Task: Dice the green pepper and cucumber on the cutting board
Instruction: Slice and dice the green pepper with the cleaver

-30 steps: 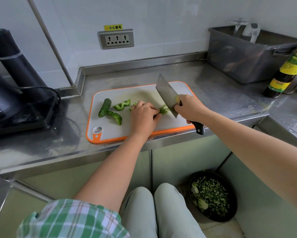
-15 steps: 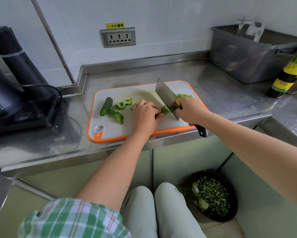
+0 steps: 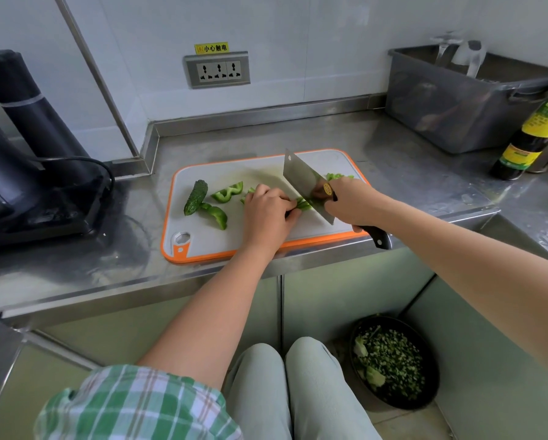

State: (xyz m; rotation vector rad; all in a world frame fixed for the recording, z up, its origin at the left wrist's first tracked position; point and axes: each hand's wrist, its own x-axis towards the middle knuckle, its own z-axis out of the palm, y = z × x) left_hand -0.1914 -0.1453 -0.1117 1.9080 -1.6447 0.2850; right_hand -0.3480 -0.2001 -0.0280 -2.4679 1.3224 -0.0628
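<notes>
A white cutting board with an orange rim (image 3: 209, 246) lies on the steel counter. My right hand (image 3: 350, 203) grips a cleaver (image 3: 304, 182), its blade down on green pepper strips (image 3: 302, 203). My left hand (image 3: 267, 214) holds those strips down with curled fingers, right beside the blade. A bumpy dark cucumber piece (image 3: 195, 197) lies at the board's left. Two larger pepper pieces (image 3: 227, 192) (image 3: 217, 215) sit next to it. Chopped pepper bits (image 3: 337, 176) lie behind my right hand.
A black appliance with a cable (image 3: 28, 173) stands at left. A grey tub (image 3: 463, 100) and a dark sauce bottle (image 3: 532, 134) are at the right back. On the floor below, a black bowl (image 3: 396, 363) holds green scraps. A wall socket (image 3: 217, 70) is behind.
The cleaver has gone down and come up again slightly while cutting the strips. My left hand stays on the pepper. Chopped bits behind my right hand have come into view.
</notes>
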